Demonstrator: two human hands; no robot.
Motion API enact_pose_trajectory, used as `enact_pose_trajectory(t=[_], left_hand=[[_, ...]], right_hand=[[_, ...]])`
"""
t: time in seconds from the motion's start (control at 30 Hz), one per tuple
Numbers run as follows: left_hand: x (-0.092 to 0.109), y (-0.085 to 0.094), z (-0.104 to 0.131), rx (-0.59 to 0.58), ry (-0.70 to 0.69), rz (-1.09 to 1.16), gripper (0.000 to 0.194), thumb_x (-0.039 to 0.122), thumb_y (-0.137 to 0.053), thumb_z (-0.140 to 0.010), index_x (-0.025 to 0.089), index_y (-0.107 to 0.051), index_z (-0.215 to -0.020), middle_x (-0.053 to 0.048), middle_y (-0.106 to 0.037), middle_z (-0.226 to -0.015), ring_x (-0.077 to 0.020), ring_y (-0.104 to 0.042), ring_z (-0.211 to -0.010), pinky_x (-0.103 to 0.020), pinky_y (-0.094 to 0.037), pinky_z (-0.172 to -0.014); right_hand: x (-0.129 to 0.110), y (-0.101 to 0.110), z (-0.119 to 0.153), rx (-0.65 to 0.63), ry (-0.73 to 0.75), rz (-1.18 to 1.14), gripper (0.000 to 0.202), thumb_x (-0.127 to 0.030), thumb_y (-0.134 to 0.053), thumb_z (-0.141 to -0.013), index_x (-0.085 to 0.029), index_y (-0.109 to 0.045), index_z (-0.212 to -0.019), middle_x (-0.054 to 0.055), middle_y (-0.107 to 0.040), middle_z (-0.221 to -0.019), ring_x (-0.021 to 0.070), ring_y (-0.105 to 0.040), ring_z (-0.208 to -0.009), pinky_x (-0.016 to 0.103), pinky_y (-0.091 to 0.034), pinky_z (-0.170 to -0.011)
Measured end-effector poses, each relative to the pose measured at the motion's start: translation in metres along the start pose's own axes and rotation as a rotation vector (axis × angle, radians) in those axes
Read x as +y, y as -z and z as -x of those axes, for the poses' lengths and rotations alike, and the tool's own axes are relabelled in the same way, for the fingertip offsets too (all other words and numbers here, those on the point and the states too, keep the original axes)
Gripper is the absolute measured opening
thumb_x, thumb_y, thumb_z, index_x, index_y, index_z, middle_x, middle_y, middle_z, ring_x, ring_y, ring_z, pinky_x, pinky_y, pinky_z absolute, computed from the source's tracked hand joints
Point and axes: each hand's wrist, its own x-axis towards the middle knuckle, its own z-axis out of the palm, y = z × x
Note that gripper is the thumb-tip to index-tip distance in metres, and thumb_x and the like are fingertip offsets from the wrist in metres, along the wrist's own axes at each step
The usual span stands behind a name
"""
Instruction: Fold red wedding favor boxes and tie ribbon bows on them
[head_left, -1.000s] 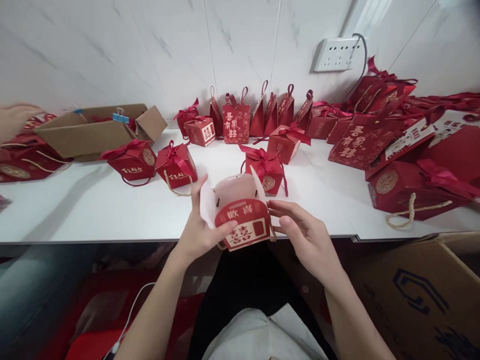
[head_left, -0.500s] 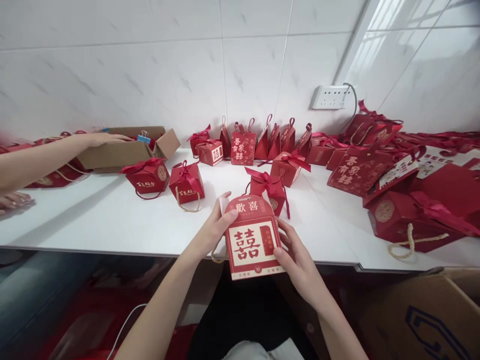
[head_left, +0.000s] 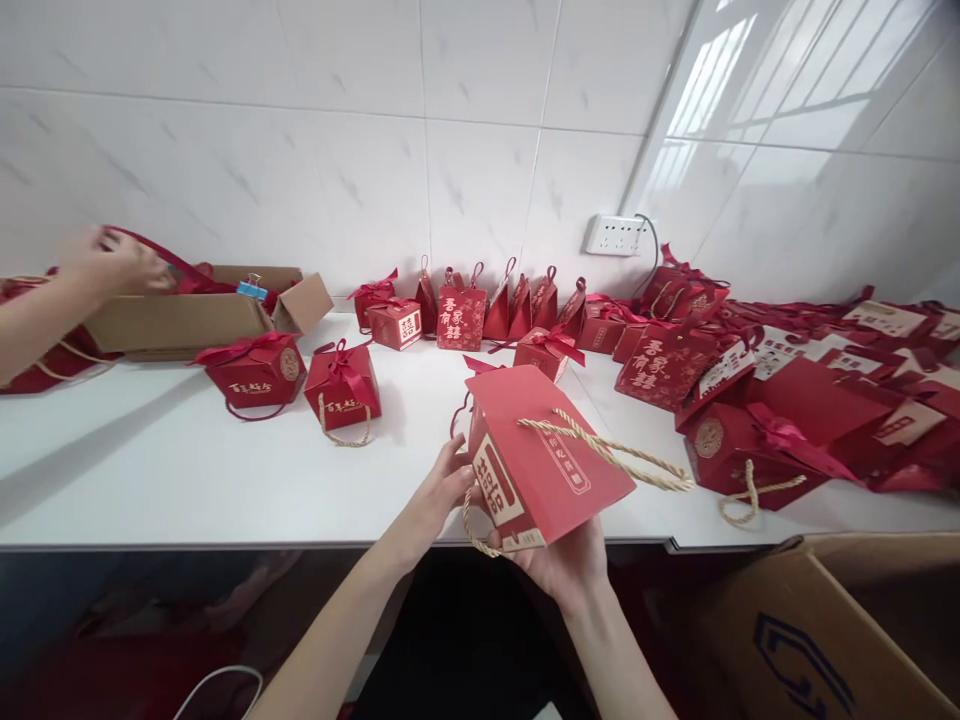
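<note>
A red gift box (head_left: 536,440) with a cream label and gold rope handles is held above the table's front edge, turned so a plain red side faces up. My left hand (head_left: 439,500) grips its left side near the label, a rope loop hanging by the fingers. Underneath, my right hand (head_left: 566,560) supports it, its fingers partly hidden by the box. Just behind stands another red box with a ribbon (head_left: 551,352), partly covered. To the left, two red boxes with bows, one with a dark cord (head_left: 255,375) and one with a gold rope (head_left: 343,385), sit on the white table (head_left: 187,480).
At the far left another person's hand (head_left: 112,265) lifts red ribbon from an open cardboard box (head_left: 180,325). Small red boxes (head_left: 461,318) line the wall below a power socket (head_left: 619,235). Many red boxes (head_left: 757,450) crowd the right. A large carton (head_left: 840,620) stands lower right.
The box in my hands has turned from its label facing me to a red side facing up. My right hand has moved beneath it. The other person's hand has risen with ribbon.
</note>
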Motion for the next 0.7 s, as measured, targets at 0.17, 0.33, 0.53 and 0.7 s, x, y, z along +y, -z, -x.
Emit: enact_pose_trajectory(t=[0.17,0.33,0.53,0.7], left_hand=[[0.003,-0.012,0.002,-0.077,-0.027,0.090,0.067,0.053,-0.066,-0.073,0.022,-0.046,-0.128,-0.008,-0.066,-0.104,-0.0232,-0.062,-0.092,-0.036,-0.046,-0.086],[0.007,-0.013,0.008,-0.048,-0.055,0.085,0.060,0.048,-0.068,-0.074,0.022,-0.049,-0.125,-0.006,-0.065,-0.107,-0.0238,-0.059,-0.102,-0.032,-0.048,-0.084],[0.015,-0.013,0.020,-0.078,-0.134,0.081,0.074,0.064,-0.064,-0.068,0.021,-0.050,-0.126,-0.011,-0.061,-0.121,-0.0283,-0.060,-0.103,-0.031,-0.051,-0.074],[0.012,-0.007,0.023,-0.069,-0.144,0.259,0.069,0.047,-0.074,-0.067,0.023,-0.051,-0.127,-0.009,-0.058,-0.128,-0.0311,-0.048,-0.123,-0.038,-0.042,-0.100]], right_hand=[[0.005,0.001,-0.005,-0.060,-0.027,-0.103,0.051,-0.056,-0.044,-0.085,-0.018,-0.059,-0.115,0.011,-0.062,-0.118,0.0248,-0.060,-0.102,0.035,-0.053,-0.071],[0.011,0.002,-0.007,0.009,-0.001,-0.104,0.049,-0.058,-0.043,-0.085,-0.021,-0.061,-0.110,0.008,-0.065,-0.113,0.0241,-0.061,-0.097,0.038,-0.054,-0.069],[0.014,0.007,-0.011,0.059,0.011,-0.053,0.041,-0.057,-0.054,-0.078,-0.022,-0.065,-0.097,0.007,-0.070,-0.099,0.0277,-0.060,-0.104,0.044,-0.054,-0.078],[0.015,0.003,-0.004,0.137,0.063,0.082,0.036,-0.053,-0.052,-0.080,-0.022,-0.068,-0.092,0.006,-0.070,-0.092,0.0275,-0.061,-0.104,0.045,-0.050,-0.087]])
